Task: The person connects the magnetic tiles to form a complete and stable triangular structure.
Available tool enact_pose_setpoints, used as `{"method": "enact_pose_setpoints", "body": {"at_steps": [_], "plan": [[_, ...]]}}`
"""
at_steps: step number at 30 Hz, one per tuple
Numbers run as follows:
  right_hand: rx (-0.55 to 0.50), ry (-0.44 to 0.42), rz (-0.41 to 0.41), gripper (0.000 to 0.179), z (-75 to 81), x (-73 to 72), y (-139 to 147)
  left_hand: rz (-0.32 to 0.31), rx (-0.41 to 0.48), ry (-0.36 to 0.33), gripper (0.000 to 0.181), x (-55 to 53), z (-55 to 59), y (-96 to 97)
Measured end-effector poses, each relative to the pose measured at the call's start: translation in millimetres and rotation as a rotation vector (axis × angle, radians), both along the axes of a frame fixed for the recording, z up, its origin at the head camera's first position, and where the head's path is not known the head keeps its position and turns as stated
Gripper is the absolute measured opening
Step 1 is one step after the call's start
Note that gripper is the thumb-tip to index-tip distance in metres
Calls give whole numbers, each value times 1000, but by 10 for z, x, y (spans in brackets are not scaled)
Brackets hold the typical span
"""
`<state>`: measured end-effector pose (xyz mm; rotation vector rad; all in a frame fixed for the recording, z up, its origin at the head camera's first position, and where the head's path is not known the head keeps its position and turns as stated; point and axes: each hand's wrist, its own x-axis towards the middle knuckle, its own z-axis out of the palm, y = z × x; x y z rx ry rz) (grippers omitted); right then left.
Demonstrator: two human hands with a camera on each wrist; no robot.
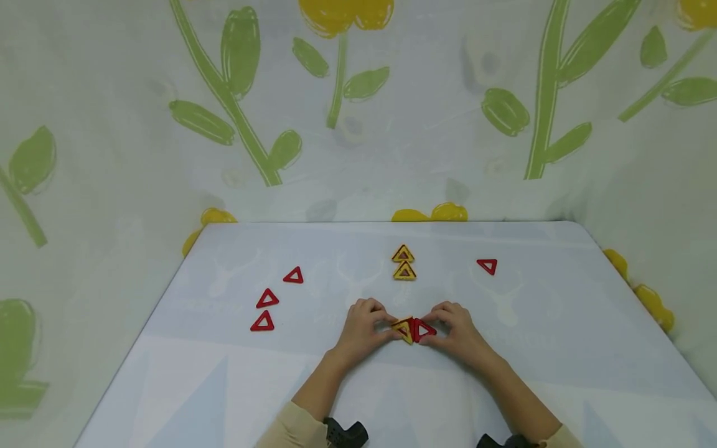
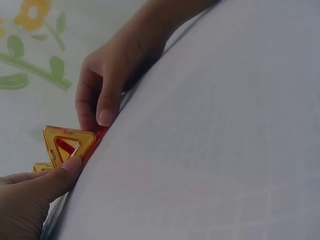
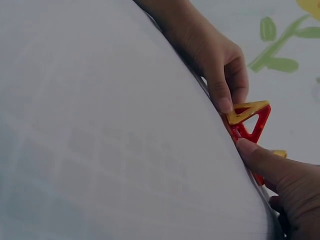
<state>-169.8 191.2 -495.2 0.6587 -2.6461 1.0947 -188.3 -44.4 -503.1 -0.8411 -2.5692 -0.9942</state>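
Note:
In the head view, both hands meet over a small group of triangular magnetic tiles at the middle of the table. My left hand (image 1: pixel 361 330) pinches a yellow triangular tile (image 2: pixel 70 132) between thumb and fingers; it stands tilted up, with red showing through its opening. From the other side, my right hand (image 1: pixel 459 333) pinches a red triangular tile (image 3: pixel 259 127), also raised at a slant. The yellow and red tiles touch along their edges. More red (image 2: pixel 100 134) shows low between the hands, partly hidden by fingers.
Beyond the hands stand two yellow triangular pieces (image 1: pixel 404 278) with reddish centres, one behind the other. Three loose red triangular tiles (image 1: pixel 262 328) lie to the left. Another red triangular tile (image 1: pixel 487 261) lies at the back right. A pale cloth covers the table (image 1: pixel 560 298).

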Motion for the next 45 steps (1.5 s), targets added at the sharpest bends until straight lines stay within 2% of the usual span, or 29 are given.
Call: {"method": "enact_pose_setpoints", "body": {"at_steps": [4, 9, 14, 22, 30, 35, 45], "plan": [[5, -31, 4, 31, 31, -12, 6, -4, 9, 26, 28, -13, 13, 0], [61, -73, -36, 32, 109, -8, 17, -11, 16, 77, 27, -19, 25, 4], [79, -100, -73, 26, 73, -12, 53, -18, 3, 84, 27, -1, 0, -6], [-41, 62, -12, 23, -43, -55, 95, -13, 16, 28, 28, 8, -4, -12], [-162, 71, -10, 25, -85, -37, 88, -27, 38, 77, 26, 8, -4, -4], [-219, 60, 6, 26, -87, -28, 61, -20, 37, 66, 26, 14, 4, -3], [-278, 159, 56, 33, -70, -16, -60, -21, 30, 78, 25, 31, 38, 1]]}}
